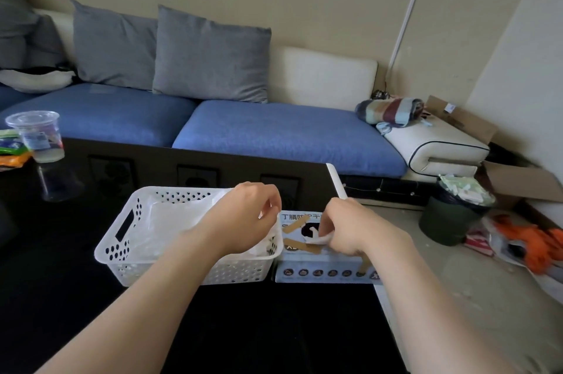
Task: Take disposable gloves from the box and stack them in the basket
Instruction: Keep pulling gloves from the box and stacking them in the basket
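Note:
A white perforated basket stands on the dark table with white gloves lying inside it. Right beside it sits a light blue glove box with brown tape strips on top. My right hand is over the box opening and pinches a white glove that sticks out of it. My left hand hovers over the basket's right end, fingers loosely curled, nothing visible in it.
A clear plastic cup and snack packets stand at the table's far left. A blue sofa with grey cushions runs behind. On the floor to the right are a full bin, cardboard boxes and orange litter.

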A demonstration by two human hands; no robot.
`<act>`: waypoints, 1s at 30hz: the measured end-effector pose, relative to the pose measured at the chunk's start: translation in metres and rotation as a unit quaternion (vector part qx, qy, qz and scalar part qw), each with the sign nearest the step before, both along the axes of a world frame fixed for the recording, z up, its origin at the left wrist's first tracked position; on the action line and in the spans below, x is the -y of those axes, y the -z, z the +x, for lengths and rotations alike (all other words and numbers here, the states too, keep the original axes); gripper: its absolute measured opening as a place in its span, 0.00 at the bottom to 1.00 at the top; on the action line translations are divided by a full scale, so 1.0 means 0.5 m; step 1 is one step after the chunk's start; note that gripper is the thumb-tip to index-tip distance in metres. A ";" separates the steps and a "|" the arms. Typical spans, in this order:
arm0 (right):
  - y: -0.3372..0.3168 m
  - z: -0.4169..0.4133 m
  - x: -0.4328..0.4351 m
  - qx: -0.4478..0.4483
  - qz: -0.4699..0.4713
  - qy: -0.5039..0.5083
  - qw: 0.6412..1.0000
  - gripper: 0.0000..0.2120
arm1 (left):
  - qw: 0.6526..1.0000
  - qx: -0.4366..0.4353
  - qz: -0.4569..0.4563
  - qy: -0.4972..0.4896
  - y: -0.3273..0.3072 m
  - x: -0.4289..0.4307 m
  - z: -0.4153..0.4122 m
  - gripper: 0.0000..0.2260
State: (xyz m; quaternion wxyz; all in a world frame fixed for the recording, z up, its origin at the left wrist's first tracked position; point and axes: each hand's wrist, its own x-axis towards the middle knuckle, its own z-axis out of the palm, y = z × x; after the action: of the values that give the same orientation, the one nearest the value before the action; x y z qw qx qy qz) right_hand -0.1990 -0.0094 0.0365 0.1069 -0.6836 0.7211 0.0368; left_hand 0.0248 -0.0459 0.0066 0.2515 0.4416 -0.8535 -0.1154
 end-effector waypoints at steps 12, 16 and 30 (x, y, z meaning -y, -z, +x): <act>-0.011 -0.012 0.013 0.325 -0.261 0.006 0.909 0.15 | 0.975 -0.203 0.094 -0.002 -0.017 -0.006 -0.058 0.13; -0.026 -0.002 0.001 0.443 -0.263 -0.024 0.857 0.16 | 0.929 -0.319 0.181 0.048 -0.042 -0.017 -0.064 0.11; -0.014 0.001 -0.004 0.514 -0.218 -0.052 0.828 0.17 | 0.888 -0.371 0.266 0.051 -0.055 -0.027 -0.041 0.10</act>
State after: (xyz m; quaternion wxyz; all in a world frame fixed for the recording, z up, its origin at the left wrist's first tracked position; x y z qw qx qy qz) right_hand -0.1985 -0.0072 0.0436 0.3081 -0.6458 0.5142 -0.4729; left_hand 0.0045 -0.0322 0.0342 0.4164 0.3726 -0.6566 -0.5065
